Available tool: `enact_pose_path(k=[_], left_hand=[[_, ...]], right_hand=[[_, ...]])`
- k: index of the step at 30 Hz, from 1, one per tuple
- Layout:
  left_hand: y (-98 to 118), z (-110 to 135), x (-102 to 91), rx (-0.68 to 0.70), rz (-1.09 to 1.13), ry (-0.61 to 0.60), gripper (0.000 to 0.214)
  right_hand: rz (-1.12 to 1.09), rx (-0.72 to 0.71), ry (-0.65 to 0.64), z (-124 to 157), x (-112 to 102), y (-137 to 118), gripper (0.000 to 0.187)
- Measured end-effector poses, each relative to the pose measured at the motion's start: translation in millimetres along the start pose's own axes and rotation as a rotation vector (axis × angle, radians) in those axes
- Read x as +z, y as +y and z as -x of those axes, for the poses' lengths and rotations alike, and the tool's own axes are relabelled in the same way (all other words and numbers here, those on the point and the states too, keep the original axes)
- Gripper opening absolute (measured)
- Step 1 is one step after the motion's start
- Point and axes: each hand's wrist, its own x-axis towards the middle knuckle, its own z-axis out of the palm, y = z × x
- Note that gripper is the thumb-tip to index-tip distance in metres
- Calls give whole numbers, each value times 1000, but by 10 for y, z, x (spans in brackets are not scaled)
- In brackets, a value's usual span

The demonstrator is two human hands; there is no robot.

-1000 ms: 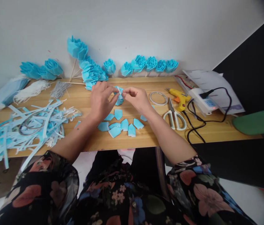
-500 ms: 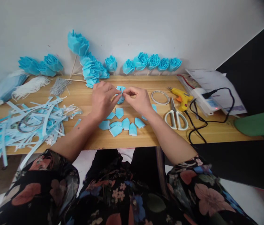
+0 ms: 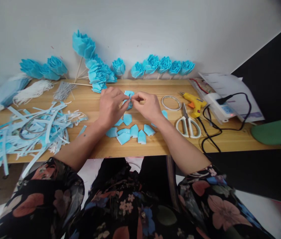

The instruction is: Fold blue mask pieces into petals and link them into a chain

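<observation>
Over the middle of the table, my left hand [image 3: 112, 104] and my right hand [image 3: 148, 105] meet fingertip to fingertip. Both are closed in a pinch on a small blue petal [image 3: 129, 93], partly hidden by the fingers. Several cut blue petals [image 3: 134, 131], each with a pointed end, lie spread between my forearms. To the right of my right hand are a roll of tape [image 3: 171, 103], white-handled scissors [image 3: 187, 124] with the blades slightly apart, and a yellow glue gun [image 3: 194, 103].
Several finished blue flowers [image 3: 164, 64] on sticks lean along the wall. Blue and white scraps [image 3: 38, 129] pile up at the left, near grey wires [image 3: 64, 90] and face masks [image 3: 8, 91]. A white power strip [image 3: 220, 108] with a black cord stands at the right.
Both hands stay pinched together at nearly the same spot. The whole view has shifted very slightly; the things on the table have not moved.
</observation>
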Motion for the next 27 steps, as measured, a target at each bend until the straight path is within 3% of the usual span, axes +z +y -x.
enact_pose_path(k=[27], left_hand=[[-74, -47, 15, -74, 111, 36, 11]], right_hand=[[-66, 22, -3, -2, -18, -6, 12]])
